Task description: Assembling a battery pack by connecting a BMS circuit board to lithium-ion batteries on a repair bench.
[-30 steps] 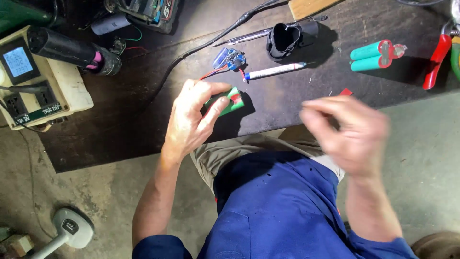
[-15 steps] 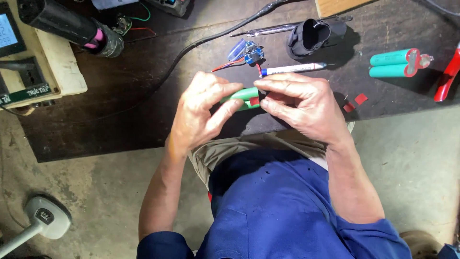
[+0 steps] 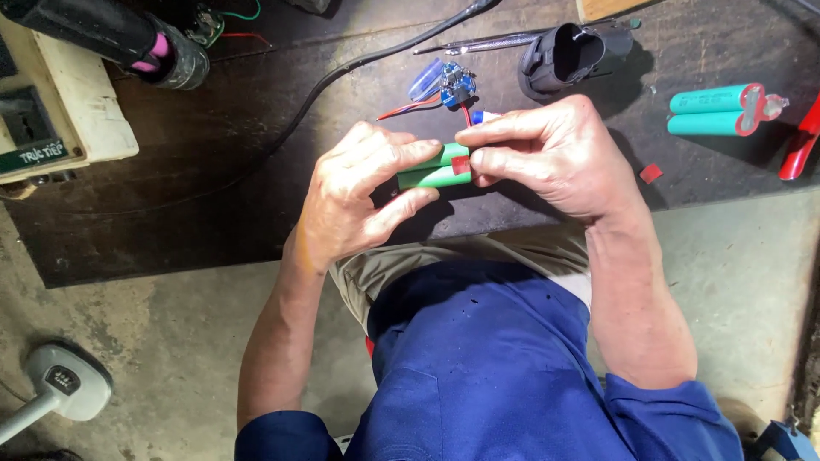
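The green battery pack (image 3: 434, 169), made of 2 cylindrical cells lying side by side, is held above the near edge of the dark worktop (image 3: 171, 196), between both hands. The left hand (image 3: 359, 201) grips the left portion of the pack: fingers wrap over the top, the thumb presses from below. The right hand (image 3: 555, 158) closes on the right end of the pack, with thumb and forefinger pinching a small red piece (image 3: 461, 164) against that end. The 2 hands are close together, almost touching, and both are clamped on the pack. The pack lies roughly horizontal, its long axis running from one hand to the other.

Just beyond the hands, on the worktop, sits a small blue circuit board (image 3: 454, 85) with red wires. A black cylindrical cap (image 3: 568, 53) lies to the right of the board. Well apart to the right lies a second teal battery pack (image 3: 722, 111) with a red end piece. A small red scrap (image 3: 651, 173) rests near the right wrist. A black cable (image 3: 342, 72) crosses the worktop behind the left hand. A black tool with a pink band (image 3: 137, 43) lies at the upper left, beside a cream socket box (image 3: 60, 119).
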